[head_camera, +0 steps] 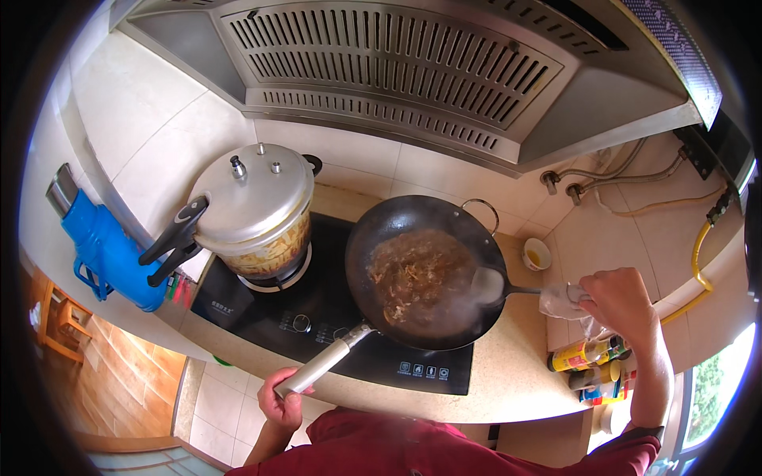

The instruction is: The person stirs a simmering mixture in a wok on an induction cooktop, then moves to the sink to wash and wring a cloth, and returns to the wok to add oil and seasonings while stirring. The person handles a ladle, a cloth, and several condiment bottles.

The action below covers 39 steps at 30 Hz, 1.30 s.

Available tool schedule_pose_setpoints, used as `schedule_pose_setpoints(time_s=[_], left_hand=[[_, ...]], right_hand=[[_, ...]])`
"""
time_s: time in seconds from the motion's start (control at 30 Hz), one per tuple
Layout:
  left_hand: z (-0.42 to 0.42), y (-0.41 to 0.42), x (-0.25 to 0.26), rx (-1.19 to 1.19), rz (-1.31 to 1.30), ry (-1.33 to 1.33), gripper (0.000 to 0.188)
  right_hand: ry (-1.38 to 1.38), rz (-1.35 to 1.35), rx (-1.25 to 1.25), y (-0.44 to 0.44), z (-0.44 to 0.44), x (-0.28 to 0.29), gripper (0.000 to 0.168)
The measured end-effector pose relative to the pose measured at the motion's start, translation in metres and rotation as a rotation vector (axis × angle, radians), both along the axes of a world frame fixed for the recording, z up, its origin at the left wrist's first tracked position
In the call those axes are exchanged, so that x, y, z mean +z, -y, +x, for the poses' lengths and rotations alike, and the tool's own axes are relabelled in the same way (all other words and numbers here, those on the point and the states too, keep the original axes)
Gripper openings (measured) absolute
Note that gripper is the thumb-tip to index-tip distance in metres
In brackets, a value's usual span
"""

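Observation:
My left hand [281, 400] grips the pale handle of a black wok [393, 220], which sits over the right side of a black glass cooktop [428, 366]. In the wok lies steaming food [417, 273], brown and shredded, in dark liquid. At the right, my right hand [616, 300] is closed around the handle end of a metal cooking spatula or ladle [489, 285], whose head rests at the wok's right inner side. Crumpled clear plastic [562, 300] surrounds or hangs by that handle near my fingers.
A large pressure cooker [250, 202] stands on the left burner, its black handles pointing towards a blue thermos flask [113, 250]. A small bowl [537, 254] with yellow liquid sits behind the wok at right. Seasoning bottles [586, 355] stand along the right edge. A range hood [381, 71] hangs above.

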<state>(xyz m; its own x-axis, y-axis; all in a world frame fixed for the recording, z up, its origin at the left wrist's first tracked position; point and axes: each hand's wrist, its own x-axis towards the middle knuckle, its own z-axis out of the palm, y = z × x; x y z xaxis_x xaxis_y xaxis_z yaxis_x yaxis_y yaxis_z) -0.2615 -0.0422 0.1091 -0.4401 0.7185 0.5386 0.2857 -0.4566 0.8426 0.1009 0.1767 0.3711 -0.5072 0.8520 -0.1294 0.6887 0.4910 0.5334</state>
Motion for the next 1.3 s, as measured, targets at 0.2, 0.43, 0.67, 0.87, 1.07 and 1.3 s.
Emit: schedule_pose_setpoints(time_s=[0.2, 0.43, 0.67, 0.87, 1.07, 1.3], left_hand=[[0.001, 0.0, -0.001, 0.017, -0.003, 0.007, 0.03], [-0.001, 0.0, -0.001, 0.007, -0.013, -0.011, 0.028], [-0.001, 0.001, -0.003, 0.022, -0.005, -0.002, 0.029], [-0.001, -0.002, -0.004, 0.019, 0.001, -0.012, 0.031], [-0.002, -0.003, -0.007, 0.029, 0.017, -0.029, 0.031], [-0.004, -0.003, -0.003, 0.011, 0.019, -0.061, 0.032]], right_hand=[[-0.11, -0.284, -0.023, -0.012, -0.005, -0.024, 0.024], [-0.312, -0.153, 0.077, -0.012, -0.015, -0.079, 0.022], [-0.194, 0.097, 0.022, -0.021, -0.006, -0.044, 0.015], [-0.059, 0.099, -0.112, -0.038, -0.012, -0.051, 0.011], [-0.165, 0.113, 0.002, -0.045, -0.034, -0.085, 0.014], [-0.312, 0.283, 0.399, -0.012, -0.06, -0.1, 0.019]])
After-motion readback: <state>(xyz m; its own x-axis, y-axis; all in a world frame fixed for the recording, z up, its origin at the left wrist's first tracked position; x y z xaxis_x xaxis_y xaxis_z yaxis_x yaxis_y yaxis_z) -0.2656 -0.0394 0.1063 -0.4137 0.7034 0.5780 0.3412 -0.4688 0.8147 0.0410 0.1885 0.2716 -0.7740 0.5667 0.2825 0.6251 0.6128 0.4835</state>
